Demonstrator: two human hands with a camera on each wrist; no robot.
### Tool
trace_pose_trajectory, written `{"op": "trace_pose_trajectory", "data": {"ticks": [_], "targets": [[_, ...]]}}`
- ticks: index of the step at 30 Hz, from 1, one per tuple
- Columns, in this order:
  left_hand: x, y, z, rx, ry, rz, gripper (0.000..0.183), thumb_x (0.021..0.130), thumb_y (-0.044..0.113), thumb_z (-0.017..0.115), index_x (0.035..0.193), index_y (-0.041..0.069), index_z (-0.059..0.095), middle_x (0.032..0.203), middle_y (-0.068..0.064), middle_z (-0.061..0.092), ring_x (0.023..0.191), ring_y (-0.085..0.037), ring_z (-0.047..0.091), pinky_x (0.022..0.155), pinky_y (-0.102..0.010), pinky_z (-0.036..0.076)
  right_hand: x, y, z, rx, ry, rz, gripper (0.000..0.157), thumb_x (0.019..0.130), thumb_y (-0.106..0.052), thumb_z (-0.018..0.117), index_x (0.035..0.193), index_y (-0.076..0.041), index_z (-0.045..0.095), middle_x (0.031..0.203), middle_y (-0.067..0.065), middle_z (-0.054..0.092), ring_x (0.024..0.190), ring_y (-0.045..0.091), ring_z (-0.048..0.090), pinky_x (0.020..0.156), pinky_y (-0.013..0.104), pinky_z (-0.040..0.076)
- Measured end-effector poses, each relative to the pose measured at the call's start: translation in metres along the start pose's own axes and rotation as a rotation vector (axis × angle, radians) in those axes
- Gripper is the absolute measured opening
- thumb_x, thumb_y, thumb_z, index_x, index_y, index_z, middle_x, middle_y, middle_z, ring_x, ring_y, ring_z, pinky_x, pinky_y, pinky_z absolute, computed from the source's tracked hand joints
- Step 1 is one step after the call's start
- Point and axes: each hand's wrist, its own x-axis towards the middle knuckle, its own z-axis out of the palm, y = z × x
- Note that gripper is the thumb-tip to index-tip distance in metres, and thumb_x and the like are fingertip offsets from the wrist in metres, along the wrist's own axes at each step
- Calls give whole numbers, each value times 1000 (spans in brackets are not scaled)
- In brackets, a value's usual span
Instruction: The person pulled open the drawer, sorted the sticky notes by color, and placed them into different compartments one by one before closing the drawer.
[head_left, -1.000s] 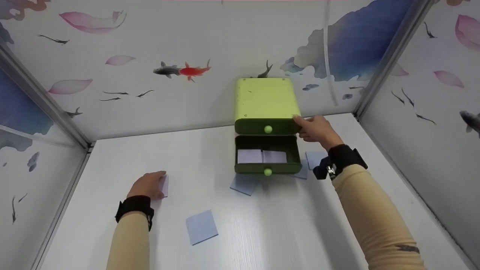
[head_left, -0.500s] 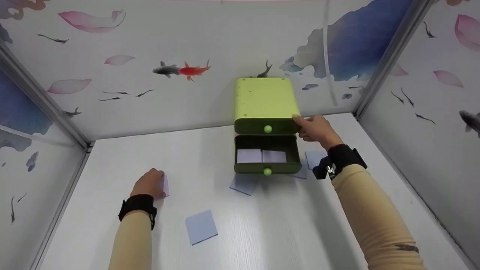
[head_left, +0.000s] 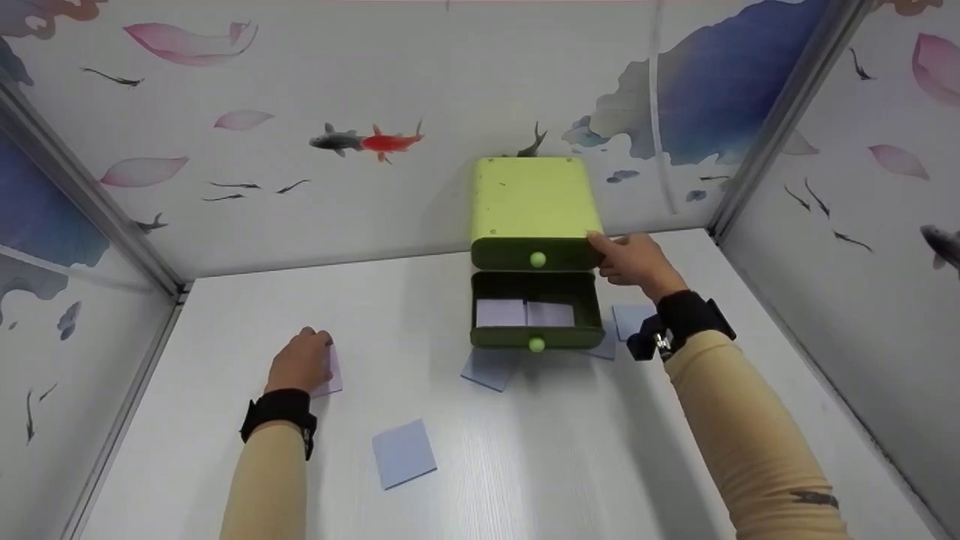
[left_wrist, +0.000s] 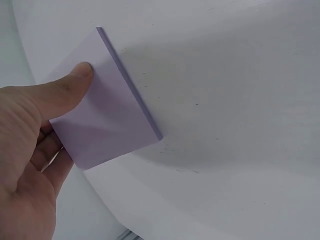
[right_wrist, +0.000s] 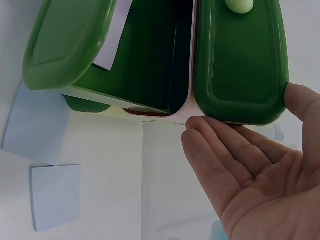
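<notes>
My left hand (head_left: 298, 361) pinches a purple sticky note pad (left_wrist: 107, 107), thumb flat on its face and fingers beneath, over the left side of the table. At the back stands a green desktop drawer box (head_left: 534, 196). Its lower drawer (head_left: 495, 337) is pulled out, with two pale purple pads (head_left: 501, 313) lying side by side in it. The upper drawer (head_left: 502, 255) is closed. My right hand (head_left: 637, 262) holds the box at its upper right corner, thumb at the top edge and fingers along the side.
A blue pad (head_left: 403, 454) lies on the white table (head_left: 240, 315) at the front middle. Another blue pad (head_left: 487, 369) lies below the open drawer, and more lie by its right (right_wrist: 55, 197). Printed walls (head_left: 360, 60) enclose the back and sides.
My left hand has shifted slightly forward and to the right with the purple pad, more of which now shows. The right hand and drawer box stay as they were.
</notes>
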Motion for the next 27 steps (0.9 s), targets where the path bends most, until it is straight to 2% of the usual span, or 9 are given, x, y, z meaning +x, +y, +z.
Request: {"op": "trace_pose_trajectory", "data": {"ticks": [7,10,14,22,27], "targets": [[-1,1,-9,-43,42,-5,25,83,-5,68,108,-3,70,107,-24,69,105,-42,64,90,-53,52,-2,-2,0,34,-23,4,77,97,-55,47,141,9,42,135,28,52,124,34,57,105,42,47],[-1,1,-13,-70,59,-2,22,85,-6,65,106,-2,72,108,-23,70,105,-42,65,91,-54,51,-1,-2,0,39,-26,6,78,97,-54,46,143,9,39,136,28,52,127,37,54,105,43,47],[0,3,-20,-97,49,-5,19,87,-4,64,103,0,74,106,-21,72,104,-41,65,91,-54,51,-1,-2,0,36,-23,-2,78,98,-54,46,143,9,39,136,28,52,126,37,55,104,43,48],[4,16,-35,-116,-31,-8,18,90,-1,63,103,1,75,110,-21,70,107,-41,62,95,-54,49,0,-1,0,33,-21,-1,76,96,-57,47,136,8,47,133,24,52,124,32,55,105,41,47],[7,25,-43,-139,-66,-15,19,91,0,62,106,1,74,114,-21,70,111,-40,62,98,-54,48,1,0,2,12,-5,1,74,95,-59,47,128,7,53,124,19,55,112,24,59,102,39,50]]}}
